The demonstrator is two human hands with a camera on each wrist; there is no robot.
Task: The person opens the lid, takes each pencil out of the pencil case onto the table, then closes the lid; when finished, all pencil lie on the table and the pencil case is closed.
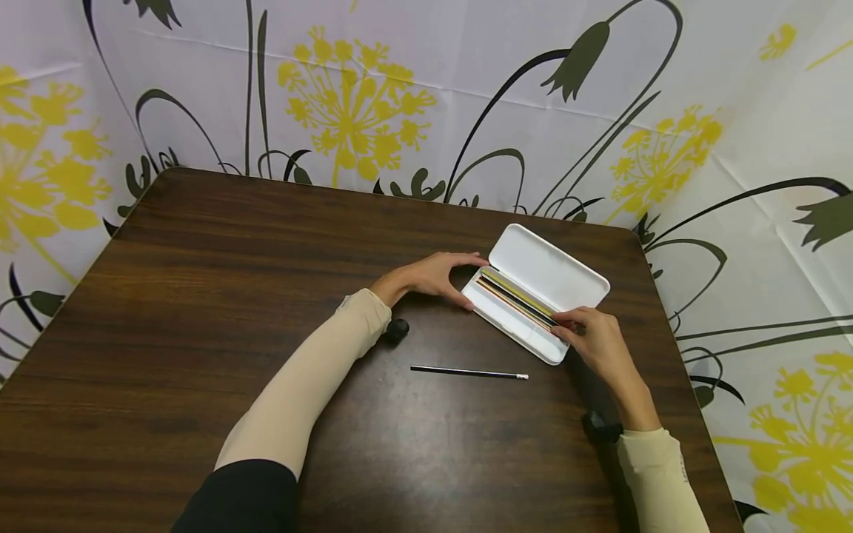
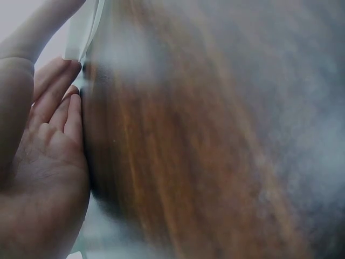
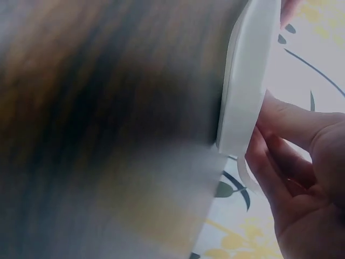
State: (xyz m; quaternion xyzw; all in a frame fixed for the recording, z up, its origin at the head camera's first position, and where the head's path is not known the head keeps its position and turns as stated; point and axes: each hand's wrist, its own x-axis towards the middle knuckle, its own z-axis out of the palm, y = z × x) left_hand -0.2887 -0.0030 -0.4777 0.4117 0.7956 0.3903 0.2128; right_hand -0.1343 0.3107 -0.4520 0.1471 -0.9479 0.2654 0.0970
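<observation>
A white pencil case (image 1: 509, 323) lies on the table with its lid (image 1: 549, 266) swung back, and several coloured pencils (image 1: 513, 296) sit inside it. My left hand (image 1: 436, 275) holds the case's left end, thumb at the near edge and fingers by the hinge side. In the left wrist view, fingers of that hand (image 2: 54, 129) reach to the white end of the case. My right hand (image 1: 596, 340) dips into the case's right end, thumb and fingertips pinching at the pencil ends. The case wall (image 3: 248, 81) hides those fingertips in the right wrist view.
A black pencil (image 1: 469, 371) with a white eraser end lies on the dark wooden table (image 1: 200, 311), nearer to me than the case. Behind the table hangs a flower-patterned curtain (image 1: 400, 66). The case stands near the table's right edge.
</observation>
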